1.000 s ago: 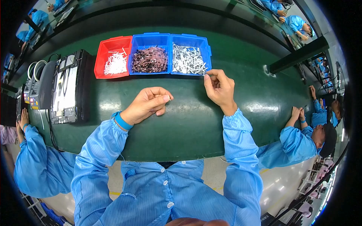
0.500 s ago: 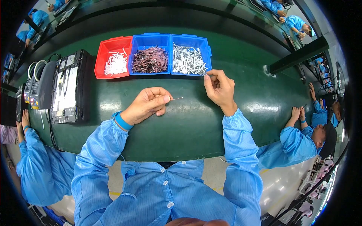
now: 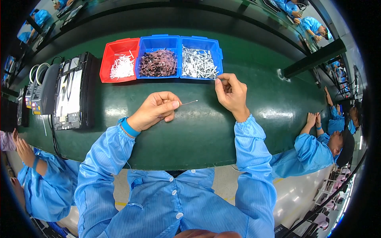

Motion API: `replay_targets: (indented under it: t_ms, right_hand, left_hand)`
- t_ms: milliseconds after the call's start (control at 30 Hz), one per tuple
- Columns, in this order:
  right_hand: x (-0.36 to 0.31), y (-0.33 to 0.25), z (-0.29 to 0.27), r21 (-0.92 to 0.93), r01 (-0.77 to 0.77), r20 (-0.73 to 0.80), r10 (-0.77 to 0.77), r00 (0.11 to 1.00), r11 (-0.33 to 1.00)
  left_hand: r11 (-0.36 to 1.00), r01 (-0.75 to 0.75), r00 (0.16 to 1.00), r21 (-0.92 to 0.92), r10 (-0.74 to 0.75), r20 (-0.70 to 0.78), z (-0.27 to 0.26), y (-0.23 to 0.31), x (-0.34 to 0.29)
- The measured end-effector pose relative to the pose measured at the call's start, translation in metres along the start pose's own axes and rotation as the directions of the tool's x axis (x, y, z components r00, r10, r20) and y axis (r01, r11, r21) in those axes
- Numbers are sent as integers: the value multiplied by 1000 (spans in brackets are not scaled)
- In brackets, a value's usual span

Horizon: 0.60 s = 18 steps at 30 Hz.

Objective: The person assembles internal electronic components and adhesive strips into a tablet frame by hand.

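Note:
Above the middle of the table, my left hand (image 3: 157, 110) pinches a thin wire-like piece (image 3: 189, 103) between thumb and forefinger. Its small white tip points right, away from the fingers. My right hand (image 3: 232, 93) is closed in a pinch at the near right corner of a blue bin (image 3: 219, 55). Whatever sits between those fingertips is too small to name. Silvery-white small strips (image 3: 197, 63) fill that bin. Beside it, another blue bin (image 3: 159, 38) holds dark reddish-brown thin pieces (image 3: 158, 63). At the left of the row, a red bin (image 3: 106, 63) contains white short sticks (image 3: 122, 66).
Opened black electronic devices (image 3: 71, 93) stand at the table's left, with grey units (image 3: 39, 89) and cables beside them. A dark metal post (image 3: 315, 59) rises at the far right. Co-workers in blue sit at both sides, one person's hands (image 3: 311, 119) on the right table edge.
More of the wire-like piece shows beyond my left fingers, its white tip further right and slightly higher. My hands stay in place. The left co-worker's hands have come together off the table.

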State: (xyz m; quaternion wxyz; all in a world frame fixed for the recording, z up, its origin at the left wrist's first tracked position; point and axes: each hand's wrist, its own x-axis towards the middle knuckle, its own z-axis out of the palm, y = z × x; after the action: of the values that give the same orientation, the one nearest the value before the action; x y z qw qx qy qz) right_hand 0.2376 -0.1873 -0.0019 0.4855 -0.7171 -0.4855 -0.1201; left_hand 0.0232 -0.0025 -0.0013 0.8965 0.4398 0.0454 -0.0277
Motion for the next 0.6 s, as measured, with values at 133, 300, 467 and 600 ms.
replay_targets:
  t_ms: [133, 300, 467, 600]
  right_hand:
    - [1, -1, 0, -4, 3, 2, -3, 1000, 1000]
    - [1, -3, 0, -11, 0, 4, 0, 1000, 1000]
    - [1, -3, -1, -8, -2, -1, 2, 1000, 1000]
    - [1, -1, -1, 1, -14, 3, 14, 1000, 1000]
  left_hand:
    - [1000, 6, 1000, -4, -6, -9, 1, 1, -1]
    - [1000, 7, 1000, 1, -7, -12, 1, 1, -1]
    - [1000, 4, 1000, 4, -4, -1, 1, 1, -1]
    - [1000, 7, 1000, 3, -7, -10, 1, 1, 0]
